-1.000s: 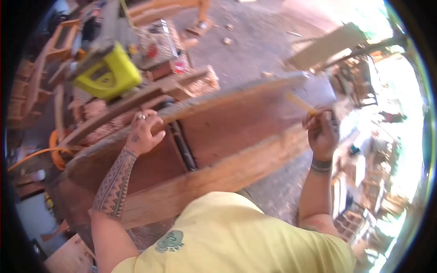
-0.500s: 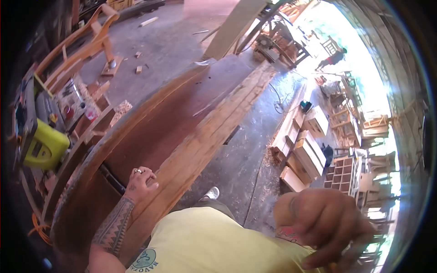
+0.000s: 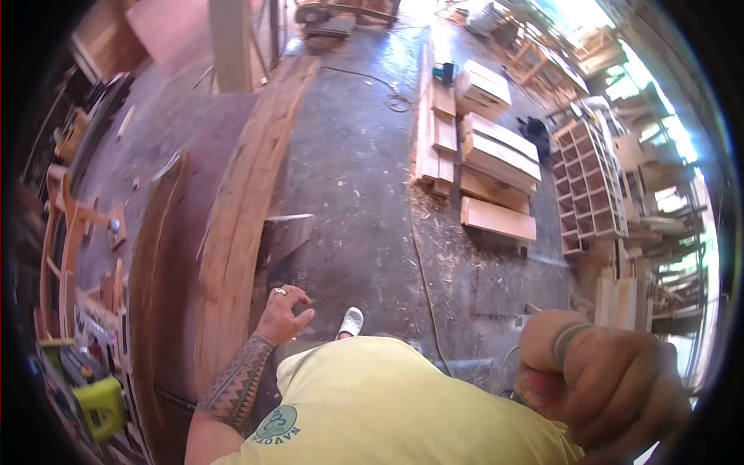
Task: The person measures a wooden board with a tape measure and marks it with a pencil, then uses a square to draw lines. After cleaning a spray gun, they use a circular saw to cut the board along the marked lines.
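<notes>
My left hand (image 3: 285,314), with a ring on one finger, hangs beside the right edge of a long thick wooden plank (image 3: 246,174). Its fingers are loosely bent, the thumb stands apart, and nothing is in it. Left of the plank lies a wide reddish-brown board surface (image 3: 203,167) with a raised curved wooden edge (image 3: 151,232). Close to the camera at the lower right is my right hand (image 3: 616,380), its fingers curled in. The inside of that hand is hidden, so I cannot make out what it holds, if anything.
Stacked timber (image 3: 500,155) lies on the floor to the right, with a teal power tool (image 3: 445,73) at its far end. A cable (image 3: 422,271) crosses the concrete floor. A wooden compartment rack (image 3: 589,182) stands farther right. A yellow-green case (image 3: 101,407) sits at lower left.
The view has swung to the right, bringing the floor and timber stacks to the middle. My left hand has come off the plank. My right hand stays curled at the lower right.
</notes>
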